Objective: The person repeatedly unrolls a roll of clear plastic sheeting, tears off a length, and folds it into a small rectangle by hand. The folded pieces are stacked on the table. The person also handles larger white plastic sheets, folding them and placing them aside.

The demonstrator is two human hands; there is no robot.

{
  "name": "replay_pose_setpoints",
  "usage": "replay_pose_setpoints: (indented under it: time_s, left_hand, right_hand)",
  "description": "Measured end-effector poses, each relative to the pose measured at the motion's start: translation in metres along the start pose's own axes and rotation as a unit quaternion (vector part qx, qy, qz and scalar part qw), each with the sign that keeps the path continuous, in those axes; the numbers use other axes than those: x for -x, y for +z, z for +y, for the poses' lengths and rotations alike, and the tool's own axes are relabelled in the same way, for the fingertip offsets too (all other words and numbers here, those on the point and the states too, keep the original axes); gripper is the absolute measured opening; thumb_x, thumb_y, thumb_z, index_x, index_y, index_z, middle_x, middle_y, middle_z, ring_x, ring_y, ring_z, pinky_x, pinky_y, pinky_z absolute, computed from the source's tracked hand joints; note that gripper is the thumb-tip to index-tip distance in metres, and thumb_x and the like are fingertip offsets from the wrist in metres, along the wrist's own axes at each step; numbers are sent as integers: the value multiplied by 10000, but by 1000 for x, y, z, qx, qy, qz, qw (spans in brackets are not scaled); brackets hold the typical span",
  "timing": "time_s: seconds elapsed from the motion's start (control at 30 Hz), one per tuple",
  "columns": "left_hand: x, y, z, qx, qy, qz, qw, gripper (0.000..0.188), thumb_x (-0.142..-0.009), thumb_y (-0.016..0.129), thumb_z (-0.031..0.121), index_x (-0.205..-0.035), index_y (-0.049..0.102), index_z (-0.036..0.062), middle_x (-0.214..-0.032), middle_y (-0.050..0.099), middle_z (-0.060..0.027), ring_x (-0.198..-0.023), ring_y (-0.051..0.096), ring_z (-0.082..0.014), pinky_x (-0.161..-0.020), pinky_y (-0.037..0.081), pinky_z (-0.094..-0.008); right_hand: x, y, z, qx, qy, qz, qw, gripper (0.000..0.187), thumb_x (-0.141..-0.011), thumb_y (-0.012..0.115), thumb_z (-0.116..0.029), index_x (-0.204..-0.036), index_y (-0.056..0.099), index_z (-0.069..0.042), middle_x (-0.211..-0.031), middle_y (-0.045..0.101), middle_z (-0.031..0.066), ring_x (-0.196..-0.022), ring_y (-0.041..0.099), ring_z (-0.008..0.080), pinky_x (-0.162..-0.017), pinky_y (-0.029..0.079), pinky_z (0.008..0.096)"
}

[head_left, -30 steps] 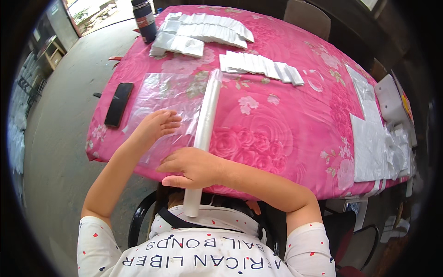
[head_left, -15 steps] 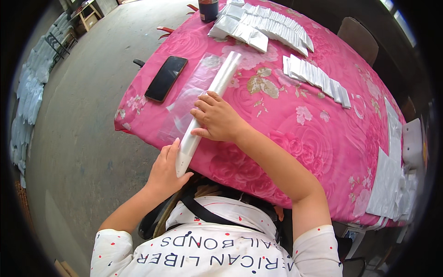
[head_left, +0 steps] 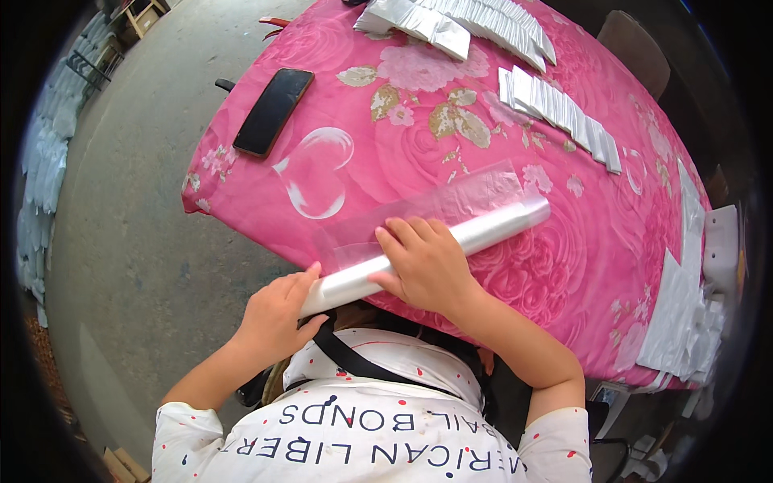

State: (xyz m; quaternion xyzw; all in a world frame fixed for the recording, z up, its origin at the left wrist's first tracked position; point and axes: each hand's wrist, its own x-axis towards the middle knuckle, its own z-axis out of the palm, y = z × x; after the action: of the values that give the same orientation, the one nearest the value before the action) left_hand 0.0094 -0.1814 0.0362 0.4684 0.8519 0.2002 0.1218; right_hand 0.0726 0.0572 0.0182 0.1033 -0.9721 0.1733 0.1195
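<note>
A roll of clear plastic film (head_left: 506,225) lies slantwise over the near edge of the pink table. Its left end sticks out past that edge, close to my body, and its right end points away over the cloth. My left hand (head_left: 278,312) grips the left end, thumb below and fingers above. Across the roll's middle curls my right hand (head_left: 431,264), thumb on the near side and fingertips over the far side. A loose flap of film (head_left: 475,196) spreads flat along the far side of the roll.
A black phone (head_left: 274,113) lies at the table's left. Farther back are a row of folded white packets (head_left: 564,117) and a larger stack of packets (head_left: 483,28). White plastic sheets (head_left: 672,318) rest at the right edge. The flowered tablecloth (head_left: 322,241) hangs over the near edge.
The roll has swung clockwise, its far end moving right and nearer me, with the loose film turning along. Both hands stay on it; my right hand has shifted right and nearer.
</note>
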Motion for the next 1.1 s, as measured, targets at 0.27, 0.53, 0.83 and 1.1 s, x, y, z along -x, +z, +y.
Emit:
replay_pose_setpoints:
  time_s: [0.27, 0.53, 0.83, 1.1]
  left_hand:
    - [-14, 21, -15, -48, -53, 77, 994, 888, -627, 767, 162, -1344, 277, -22, -936, 593, -151, -798, 606, -312, -668, 489, -380]
    - [-27, 24, 3, 483, -103, -161, 855, 747, -726, 699, 155, -1329, 298, -28, -996, 617, -156, -719, 621, -208, -655, 503, -326]
    - [-34, 45, 35, 899, -117, -345, 242, 941, -689, 675, 318, -1362, 178, -112, -1188, 498, -310, -634, 589, -204, -525, 496, -297]
    - [-60, 49, 40, 539, -163, -168, 809, 570, -832, 577, 413, -1217, 413, 26, -987, 581, -120, -739, 578, -135, -660, 487, -278]
  right_hand:
    - [-58, 15, 24, -11, 100, 156, 983, 351, -781, 606, -242, -1035, 576, -1, -1065, 548, 157, -1032, 496, 318, -882, 381, 426]
    - [-45, -7, 36, 52, 294, 384, 874, 745, -751, 614, -163, -1360, 216, -4, -1339, 262, 264, -1180, 399, 355, -1013, 274, 488]
    - [-26, -31, 52, -809, 233, 334, 425, 504, -768, 648, -124, -1167, 362, -9, -906, 522, 99, -766, 575, 174, -666, 538, 322]
    - [-7, -9, 39, -677, 355, 358, 536, 415, -780, 678, -147, -1080, 427, -8, -857, 543, 88, -753, 584, 158, -654, 509, 291]
